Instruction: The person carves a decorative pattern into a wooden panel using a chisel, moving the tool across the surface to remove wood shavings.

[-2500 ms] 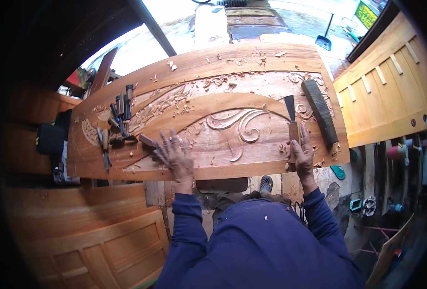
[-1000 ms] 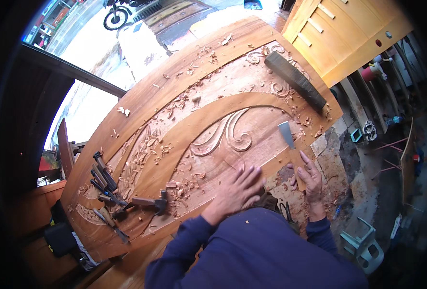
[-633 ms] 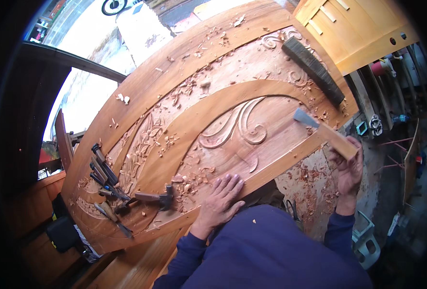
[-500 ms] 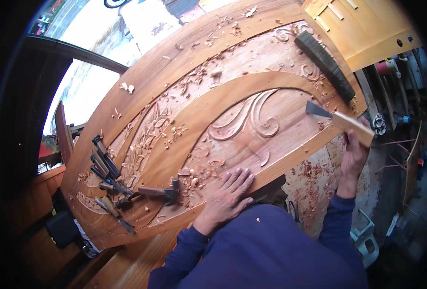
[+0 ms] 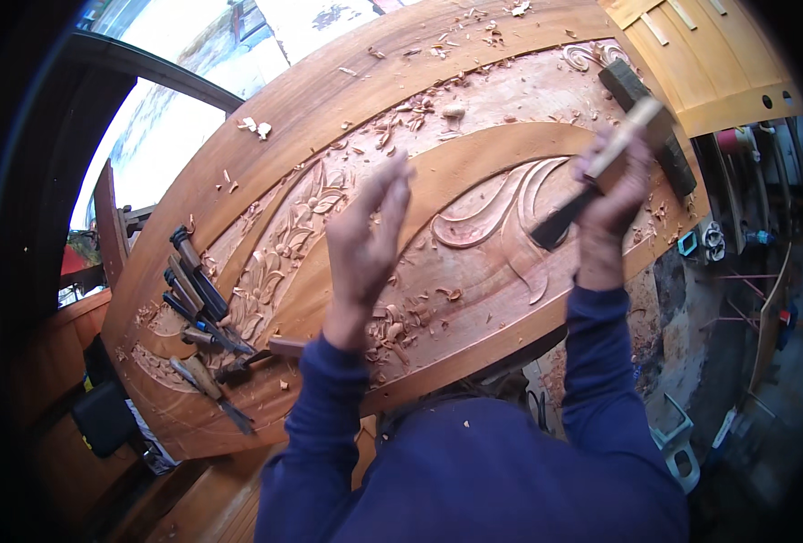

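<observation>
My right hand (image 5: 620, 185) is closed around the pale wooden handle of what looks like a flat brush (image 5: 564, 217); its dark, flared end is low over the carved scrollwork. My left hand (image 5: 365, 240) is raised above the panel, fingers stretched out, holding nothing. Beneath both hands lies a large curved wooden panel (image 5: 279, 149) with carved scrolls (image 5: 483, 222) and a carved flower band (image 5: 315, 204). A hammer handle (image 5: 286, 347) shows beside my left forearm, its head hidden. Loose wood shavings (image 5: 388, 335) are scattered over the carving.
Several carving chisels (image 5: 193, 285) lie bunched at the panel's left. A dark rectangular block (image 5: 677, 167) rests at its right end, partly behind my right hand. A yellowish wooden panel (image 5: 709, 68) stands at the far right, above long tools (image 5: 736, 190). A pale green clamp-like frame (image 5: 677, 443) is lower right.
My left hand has lifted off the panel's near edge and moved up and left. My right hand has brought the brush inward over the carving. The view has shifted slightly.
</observation>
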Motion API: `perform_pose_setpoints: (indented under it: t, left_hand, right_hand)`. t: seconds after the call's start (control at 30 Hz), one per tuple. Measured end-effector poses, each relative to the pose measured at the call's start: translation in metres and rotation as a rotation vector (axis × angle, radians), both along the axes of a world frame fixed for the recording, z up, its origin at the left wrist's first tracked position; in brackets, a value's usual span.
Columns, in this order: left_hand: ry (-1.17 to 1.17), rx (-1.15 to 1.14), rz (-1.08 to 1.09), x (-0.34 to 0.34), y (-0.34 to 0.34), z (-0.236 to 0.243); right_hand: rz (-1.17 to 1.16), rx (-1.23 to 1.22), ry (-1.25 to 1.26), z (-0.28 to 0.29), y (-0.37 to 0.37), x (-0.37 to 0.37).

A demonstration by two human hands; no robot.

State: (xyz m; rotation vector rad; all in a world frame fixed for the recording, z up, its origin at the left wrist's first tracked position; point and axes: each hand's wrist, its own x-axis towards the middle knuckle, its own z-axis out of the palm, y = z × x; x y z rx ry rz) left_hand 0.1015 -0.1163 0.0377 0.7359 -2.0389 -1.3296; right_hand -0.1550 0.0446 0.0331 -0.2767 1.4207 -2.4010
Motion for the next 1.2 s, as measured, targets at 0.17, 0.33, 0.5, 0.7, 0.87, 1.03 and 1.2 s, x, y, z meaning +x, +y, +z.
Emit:
perform_pose_setpoints:
  t: [0.17,0.33,0.5,0.7,0.87,1.03,1.2]
  left_hand:
    - [0.280,0.446,-0.320,-0.075,-0.074,-0.030]
    - [0.371,0.568,-0.599,-0.130,-0.089,-0.050]
    - [0.360,0.762,-0.699,-0.148,-0.078,-0.045]
    - [0.406,0.737,-0.769,-0.150,-0.089,-0.057]
    - [0.394,0.771,-0.705,-0.152,-0.083,-0.053]
    - [0.507,1.120,-0.571,-0.153,-0.058,-0.038]
    - [0.435,1.016,-0.486,-0.158,-0.058,-0.036]
  right_hand:
    - [0.090,0.024,0.029,-0.029,-0.099,0.051]
    - [0.021,0.043,0.131,-0.059,-0.119,0.057]
    - [-0.156,0.123,0.316,-0.049,-0.122,0.072]
    - [-0.143,0.067,0.354,-0.051,-0.122,0.077]
    - [-0.068,0.140,0.342,-0.054,-0.120,0.076]
    - [-0.146,0.133,0.343,-0.053,-0.126,0.075]
    - [-0.120,0.234,0.370,-0.049,-0.127,0.077]
